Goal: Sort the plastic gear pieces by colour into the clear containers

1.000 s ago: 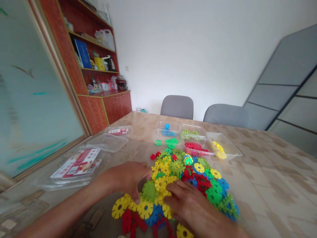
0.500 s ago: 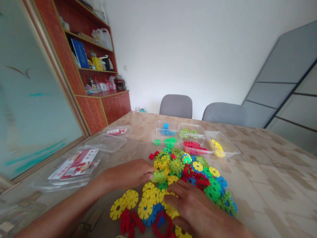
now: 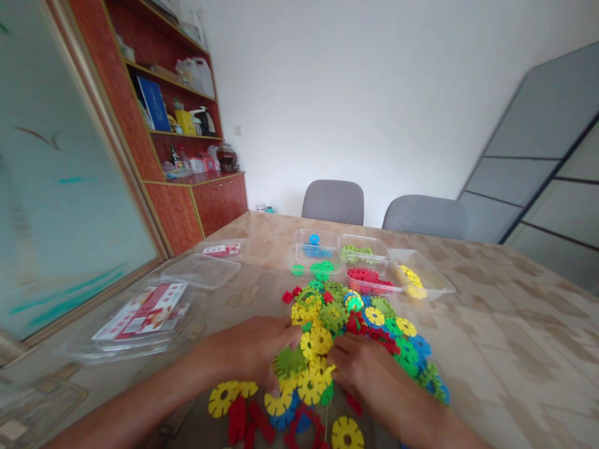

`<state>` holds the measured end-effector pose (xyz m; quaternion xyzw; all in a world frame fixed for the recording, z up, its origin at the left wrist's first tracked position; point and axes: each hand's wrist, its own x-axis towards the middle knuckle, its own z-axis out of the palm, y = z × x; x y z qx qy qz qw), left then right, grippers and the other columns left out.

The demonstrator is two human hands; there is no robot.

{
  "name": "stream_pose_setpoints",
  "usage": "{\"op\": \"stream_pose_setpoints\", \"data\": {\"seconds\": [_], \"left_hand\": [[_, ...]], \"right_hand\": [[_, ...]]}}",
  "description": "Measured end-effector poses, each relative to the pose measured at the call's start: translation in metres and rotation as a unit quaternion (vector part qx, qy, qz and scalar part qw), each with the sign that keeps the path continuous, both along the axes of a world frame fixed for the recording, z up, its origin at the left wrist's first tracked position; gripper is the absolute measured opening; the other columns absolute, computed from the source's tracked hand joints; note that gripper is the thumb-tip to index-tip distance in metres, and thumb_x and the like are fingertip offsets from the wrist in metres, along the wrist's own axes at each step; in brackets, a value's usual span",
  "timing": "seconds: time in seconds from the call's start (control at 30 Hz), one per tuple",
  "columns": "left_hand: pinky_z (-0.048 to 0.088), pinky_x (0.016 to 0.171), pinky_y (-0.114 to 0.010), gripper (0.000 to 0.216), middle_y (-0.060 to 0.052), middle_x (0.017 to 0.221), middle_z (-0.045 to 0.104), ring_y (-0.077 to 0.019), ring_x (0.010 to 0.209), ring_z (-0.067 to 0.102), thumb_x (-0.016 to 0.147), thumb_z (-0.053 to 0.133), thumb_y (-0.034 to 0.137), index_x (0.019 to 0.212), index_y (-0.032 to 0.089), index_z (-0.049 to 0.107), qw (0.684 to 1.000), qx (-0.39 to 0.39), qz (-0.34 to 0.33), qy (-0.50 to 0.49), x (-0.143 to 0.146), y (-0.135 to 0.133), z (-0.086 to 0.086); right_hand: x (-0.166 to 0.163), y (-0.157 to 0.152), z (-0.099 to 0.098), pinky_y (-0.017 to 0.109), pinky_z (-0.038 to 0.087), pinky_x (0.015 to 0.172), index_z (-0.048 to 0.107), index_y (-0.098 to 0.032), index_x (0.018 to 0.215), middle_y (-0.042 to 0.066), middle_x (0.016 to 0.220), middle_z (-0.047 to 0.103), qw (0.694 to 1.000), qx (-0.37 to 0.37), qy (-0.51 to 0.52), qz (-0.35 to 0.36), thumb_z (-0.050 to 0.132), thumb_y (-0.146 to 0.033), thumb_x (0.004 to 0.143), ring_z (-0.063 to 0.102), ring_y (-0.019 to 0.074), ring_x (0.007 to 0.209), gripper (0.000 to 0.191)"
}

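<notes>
A pile of plastic snowflake building discs in several colours lies before me. My left hand (image 3: 255,350) comes in from the left, thumb and fingers closed around an olive-green toothed disc (image 3: 289,363). My right hand (image 3: 367,368) is bent over the pile's middle, its fingertips curled against yellow notched discs (image 3: 312,383); the fingers partly hide what they grip. Red pieces (image 3: 262,421) and another yellow disc (image 3: 347,433) lie nearer to me. Green discs (image 3: 406,355) are beyond my right hand.
Behind the pile stand clear plastic tubs holding blue pieces (image 3: 318,251), green discs (image 3: 322,269), red pieces (image 3: 367,279) and yellow discs (image 3: 412,282). Clear lids (image 3: 201,270) and a labelled stack of lids (image 3: 140,318) lie at left. Two grey chairs (image 3: 333,201) stand across the table.
My left hand has moved slightly down and toward me with the green disc. My right hand has drawn in, its fingers curling, and yellow discs between the hands have shifted.
</notes>
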<state>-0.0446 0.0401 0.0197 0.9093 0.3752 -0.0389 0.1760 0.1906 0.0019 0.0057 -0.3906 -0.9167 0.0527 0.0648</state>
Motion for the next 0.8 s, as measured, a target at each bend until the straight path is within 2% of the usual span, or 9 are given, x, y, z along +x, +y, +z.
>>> {"op": "stream_pose_setpoints", "data": {"seconds": [0.13,0.23,0.33,0.43,0.57,0.67,0.8], "left_hand": [[0.036,0.067,-0.026,0.025,-0.003,0.096,0.064,-0.0238,0.089,0.06,0.079,0.073,0.028,0.098,0.021,0.059,0.998,0.016,0.011,-0.066,0.008,0.001,0.002],[0.034,0.06,-0.025,0.012,-0.002,0.083,0.064,-0.0212,0.078,0.062,0.092,0.058,0.032,0.094,0.02,0.06,0.997,0.029,0.016,-0.068,0.009,0.003,0.01],[0.03,0.055,-0.026,0.021,-0.002,0.074,0.063,-0.0196,0.067,0.06,0.095,0.052,0.036,0.085,0.019,0.061,0.998,0.052,0.026,-0.035,0.007,0.006,0.016],[0.031,0.057,-0.028,0.027,-0.006,0.076,0.064,-0.0221,0.068,0.06,0.098,0.045,0.032,0.083,0.018,0.063,0.994,0.097,0.043,0.006,0.004,0.008,0.016],[0.036,0.06,-0.032,0.028,-0.011,0.077,0.067,-0.0273,0.072,0.061,0.096,0.044,0.026,0.084,0.016,0.068,0.988,0.119,0.089,0.04,0.0,0.013,0.009],[0.038,0.062,-0.033,0.029,-0.013,0.079,0.068,-0.0304,0.075,0.063,0.094,0.048,0.03,0.08,0.015,0.068,0.983,0.124,0.122,0.056,-0.002,0.017,0.005],[0.037,0.059,-0.031,0.029,-0.01,0.076,0.068,-0.0293,0.076,0.064,0.093,0.052,0.036,0.078,0.016,0.066,0.972,0.156,0.145,0.094,-0.006,0.017,0.006]], "right_hand": [[0.002,-0.002,0.004,0.027,0.041,0.061,0.063,-0.016,0.078,0.002,0.081,0.066,0.999,-0.021,0.042,0.002,0.058,-0.009,0.089,0.063,0.0168,0.075,0.014],[-0.002,-0.009,0.008,0.025,0.041,0.06,0.062,-0.017,0.082,0.001,0.084,0.066,0.994,-0.071,0.071,0.05,0.058,-0.009,0.089,0.064,0.0151,0.076,0.012],[-0.011,-0.014,0.008,0.026,0.044,0.064,0.063,-0.018,0.092,0.002,0.091,0.067,0.992,-0.102,0.069,0.043,0.06,-0.007,0.086,0.064,0.0167,0.08,0.013],[-0.016,-0.016,0.004,0.031,0.049,0.077,0.062,-0.016,0.106,0.007,0.102,0.067,0.994,-0.1,0.048,0.008,0.061,-0.009,0.085,0.064,0.0219,0.09,0.023],[-0.014,-0.016,0.003,0.035,0.048,0.086,0.063,-0.015,0.106,0.009,0.108,0.065,0.993,-0.112,0.044,-0.008,0.062,-0.014,0.086,0.061,0.0252,0.1,0.021],[-0.009,-0.016,0.002,0.031,0.048,0.083,0.061,-0.016,0.098,0.008,0.109,0.063,0.987,-0.139,0.085,-0.003,0.069,-0.016,0.081,0.059,0.0232,0.1,0.018],[-0.003,-0.01,-0.005,0.024,0.043,0.067,0.057,-0.019,0.089,0.002,0.094,0.063,0.978,-0.147,0.149,-0.019,0.069,-0.009,0.077,0.06,0.0167,0.084,0.019]]}}
